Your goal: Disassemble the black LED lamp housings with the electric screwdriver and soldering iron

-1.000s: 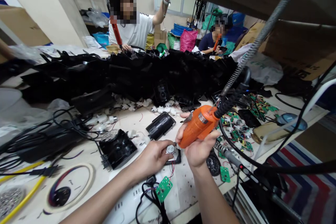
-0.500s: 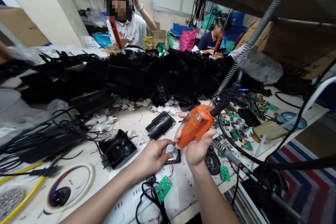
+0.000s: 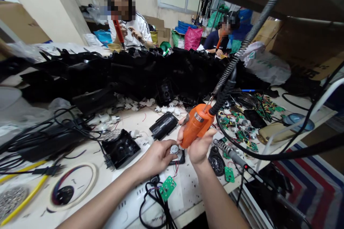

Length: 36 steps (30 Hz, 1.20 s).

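Observation:
My right hand (image 3: 200, 146) is wrapped round an orange electric screwdriver (image 3: 196, 123), which hangs from a coiled spring and a black cable. The tool leans down toward my left hand (image 3: 161, 155), and its tip is hidden. Thumb and forefinger of that hand pinch a small round metal motor (image 3: 174, 149) above a black frame-like part (image 3: 182, 158). Red wires run from beside the motor to a green circuit board (image 3: 168, 188) lying on black cables. Just behind my hands lies a black ribbed housing (image 3: 163, 125).
An open black casing (image 3: 120, 148) and a tape roll (image 3: 92, 184) lie on the left. A soldering iron (image 3: 233, 157) and several circuit boards (image 3: 242, 128) are on the right. Black housings (image 3: 134, 75) form a long heap across the back; two people work beyond it.
The screwdriver and my right hand have shifted slightly left and up. My left hand still pinches the motor. The person at the back left has lowered a raised arm.

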Each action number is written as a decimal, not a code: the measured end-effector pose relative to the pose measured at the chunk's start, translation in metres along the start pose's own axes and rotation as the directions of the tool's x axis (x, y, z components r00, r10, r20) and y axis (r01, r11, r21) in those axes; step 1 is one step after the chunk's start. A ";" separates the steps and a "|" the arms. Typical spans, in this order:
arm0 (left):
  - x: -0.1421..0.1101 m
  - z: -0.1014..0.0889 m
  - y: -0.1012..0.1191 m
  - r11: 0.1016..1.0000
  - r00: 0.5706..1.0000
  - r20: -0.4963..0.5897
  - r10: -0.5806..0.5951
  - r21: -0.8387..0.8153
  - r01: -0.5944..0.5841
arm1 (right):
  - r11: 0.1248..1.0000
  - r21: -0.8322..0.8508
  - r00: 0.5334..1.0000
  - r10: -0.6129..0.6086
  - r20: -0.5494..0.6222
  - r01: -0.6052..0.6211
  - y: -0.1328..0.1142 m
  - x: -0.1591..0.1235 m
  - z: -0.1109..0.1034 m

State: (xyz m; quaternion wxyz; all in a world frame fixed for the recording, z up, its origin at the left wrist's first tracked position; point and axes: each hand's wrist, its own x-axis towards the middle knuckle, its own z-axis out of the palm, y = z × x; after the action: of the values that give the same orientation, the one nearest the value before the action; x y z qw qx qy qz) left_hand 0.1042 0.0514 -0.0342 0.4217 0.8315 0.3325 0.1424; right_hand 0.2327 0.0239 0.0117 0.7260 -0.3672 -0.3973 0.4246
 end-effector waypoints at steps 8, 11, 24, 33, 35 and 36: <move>0.000 -0.003 0.008 0.999 0.999 0.006 -0.034 -0.003 0.034 | 1.000 0.001 1.000 0.023 0.001 -0.023 0.002 0.003 0.000; 0.000 -0.004 0.008 0.999 0.999 0.011 -0.036 0.003 0.036 | 1.000 0.018 1.000 0.020 0.013 -0.020 0.003 0.003 -0.001; -0.005 -0.014 0.008 0.990 0.992 -0.043 -0.122 -0.075 0.119 | 0.996 -0.075 0.998 -0.050 0.043 0.053 -0.008 -0.003 0.006; -0.059 -0.016 0.021 0.995 0.916 -0.391 0.089 -0.016 -0.103 | 0.966 0.238 0.993 -0.113 0.031 0.103 -0.075 -0.042 0.028; -0.065 -0.009 0.025 0.971 0.878 -0.416 0.238 0.137 -0.198 | 0.965 0.240 0.991 -0.121 0.050 0.106 -0.079 -0.050 0.031; -0.067 -0.006 0.026 0.955 0.860 -0.421 0.287 0.193 -0.224 | 0.965 0.242 0.991 -0.117 0.057 0.100 -0.080 -0.053 0.032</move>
State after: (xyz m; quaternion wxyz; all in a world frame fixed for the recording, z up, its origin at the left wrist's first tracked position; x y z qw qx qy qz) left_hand 0.0630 -0.0007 -0.0069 0.2538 0.8404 0.3155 0.3601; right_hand 0.2135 -0.0472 0.0805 0.7726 -0.2399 -0.3884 0.4413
